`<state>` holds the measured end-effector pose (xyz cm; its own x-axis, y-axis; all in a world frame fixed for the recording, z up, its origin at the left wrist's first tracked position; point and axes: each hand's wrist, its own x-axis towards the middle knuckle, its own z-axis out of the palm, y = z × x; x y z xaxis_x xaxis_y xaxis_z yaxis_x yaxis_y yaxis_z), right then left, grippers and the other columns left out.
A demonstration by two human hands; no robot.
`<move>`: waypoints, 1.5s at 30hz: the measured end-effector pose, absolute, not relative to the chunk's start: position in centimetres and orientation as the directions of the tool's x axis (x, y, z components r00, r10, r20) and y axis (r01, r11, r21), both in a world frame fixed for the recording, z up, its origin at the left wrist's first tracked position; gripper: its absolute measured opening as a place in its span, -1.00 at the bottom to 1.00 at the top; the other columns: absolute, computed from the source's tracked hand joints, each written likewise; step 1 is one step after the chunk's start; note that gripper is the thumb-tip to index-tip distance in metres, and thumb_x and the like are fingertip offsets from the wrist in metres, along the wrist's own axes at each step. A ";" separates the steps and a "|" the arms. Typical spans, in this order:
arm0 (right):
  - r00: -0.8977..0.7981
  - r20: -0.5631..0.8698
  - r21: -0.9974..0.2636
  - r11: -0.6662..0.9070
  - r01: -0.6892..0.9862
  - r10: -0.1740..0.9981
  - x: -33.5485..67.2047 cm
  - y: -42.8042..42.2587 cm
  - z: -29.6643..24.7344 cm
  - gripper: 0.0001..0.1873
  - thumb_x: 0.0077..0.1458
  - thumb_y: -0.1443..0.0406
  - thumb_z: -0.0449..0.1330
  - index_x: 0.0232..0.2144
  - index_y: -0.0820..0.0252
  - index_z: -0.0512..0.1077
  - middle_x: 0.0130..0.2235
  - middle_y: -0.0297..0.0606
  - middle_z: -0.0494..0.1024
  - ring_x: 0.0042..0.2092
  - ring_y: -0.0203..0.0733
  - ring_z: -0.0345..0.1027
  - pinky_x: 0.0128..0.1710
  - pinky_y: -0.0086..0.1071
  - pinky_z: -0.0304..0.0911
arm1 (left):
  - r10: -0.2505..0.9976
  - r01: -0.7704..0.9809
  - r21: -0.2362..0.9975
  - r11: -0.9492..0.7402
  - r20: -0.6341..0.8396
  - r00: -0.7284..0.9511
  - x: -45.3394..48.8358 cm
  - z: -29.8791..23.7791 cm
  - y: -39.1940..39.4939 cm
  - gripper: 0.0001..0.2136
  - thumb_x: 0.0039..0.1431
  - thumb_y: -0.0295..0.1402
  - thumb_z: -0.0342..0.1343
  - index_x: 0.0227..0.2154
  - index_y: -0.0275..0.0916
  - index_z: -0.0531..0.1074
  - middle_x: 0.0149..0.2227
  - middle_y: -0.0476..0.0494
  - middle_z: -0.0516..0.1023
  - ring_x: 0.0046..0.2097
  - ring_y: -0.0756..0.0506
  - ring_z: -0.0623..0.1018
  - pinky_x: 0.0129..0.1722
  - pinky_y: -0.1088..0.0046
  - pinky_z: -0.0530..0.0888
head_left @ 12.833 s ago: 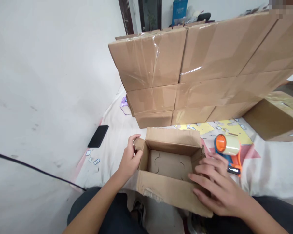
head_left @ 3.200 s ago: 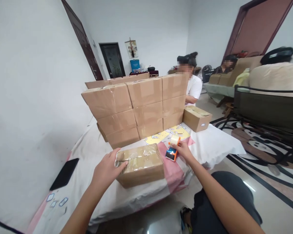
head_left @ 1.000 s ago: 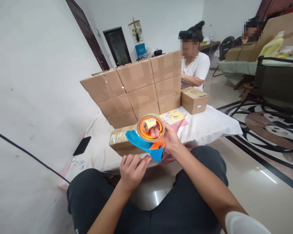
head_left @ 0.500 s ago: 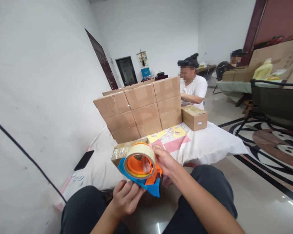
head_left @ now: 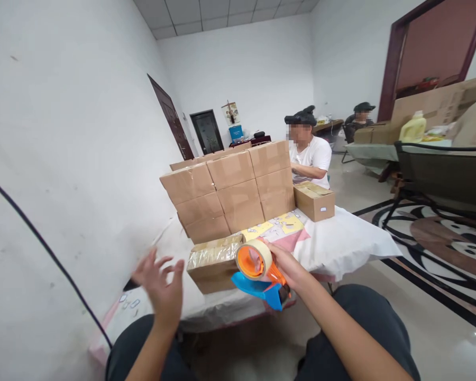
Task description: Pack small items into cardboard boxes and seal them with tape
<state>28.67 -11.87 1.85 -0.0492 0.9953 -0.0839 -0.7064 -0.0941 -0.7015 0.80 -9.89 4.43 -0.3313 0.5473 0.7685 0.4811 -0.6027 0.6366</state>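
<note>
My right hand (head_left: 284,260) grips a blue and orange tape dispenser (head_left: 257,287) with a wide roll of tape (head_left: 266,255) on it, held at the table's front edge. Some of its fingers are hidden behind the roll. Just left of the dispenser lies a brown cardboard box (head_left: 214,272) with shiny tape across its top. My left hand (head_left: 161,283) is raised to the left of that box, empty, its fingers spread and slightly blurred. Part of a black flat object (head_left: 131,283) shows behind it.
Stacked cardboard boxes (head_left: 238,193) form a wall on the cloth-covered table (head_left: 351,238). A single box (head_left: 315,201) stands at their right end. Beyond sits a person in a white shirt (head_left: 317,153). A black cable (head_left: 43,248) runs along the left wall, and a chair (head_left: 440,174) stands at right.
My left hand has let go of the tape dispenser and moved left and up, its fingers opening. My right hand has carried the dispenser rightward, uncovering more of the near box. The view has tilted up.
</note>
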 end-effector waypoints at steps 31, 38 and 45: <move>-0.127 0.433 -0.892 0.444 0.083 0.893 26.4 -12.8 0.0 -0.58 0.12 0.22 0.27 0.04 0.15 0.45 -0.13 -0.23 0.55 -0.15 -0.15 0.41 -0.25 -0.38 0.34 | 0.908 0.204 0.891 -0.406 0.419 -0.023 11.3 3.0 -7.5 -0.54 0.36 -0.01 -0.11 0.23 -0.05 0.17 0.13 -0.22 0.33 0.07 -0.17 0.46 0.09 0.16 0.44; 0.031 0.498 -0.849 0.480 0.223 0.867 30.5 -11.0 0.3 -0.56 0.13 0.13 0.22 0.02 0.17 0.47 -0.02 -0.13 0.57 -0.01 -0.01 0.44 -0.02 -0.21 0.36 | 0.939 -0.064 0.938 -0.342 0.337 -0.074 10.5 3.7 -6.0 -0.54 0.20 -0.10 0.13 0.11 -0.07 0.23 0.24 -0.26 0.19 -0.14 -0.13 0.60 -0.39 0.34 0.62; 0.347 0.526 -0.835 0.396 0.381 0.776 37.5 -7.1 0.0 -0.59 0.09 0.07 0.13 -0.15 0.22 0.52 -0.10 -0.08 0.60 -0.07 0.04 0.46 -0.03 -0.15 0.33 | 0.942 -0.083 0.940 -0.332 0.325 -0.087 9.2 3.5 -4.8 -0.53 0.13 -0.12 0.17 0.07 -0.10 0.24 0.16 -0.24 0.29 -0.20 -0.08 0.61 -0.48 0.47 0.58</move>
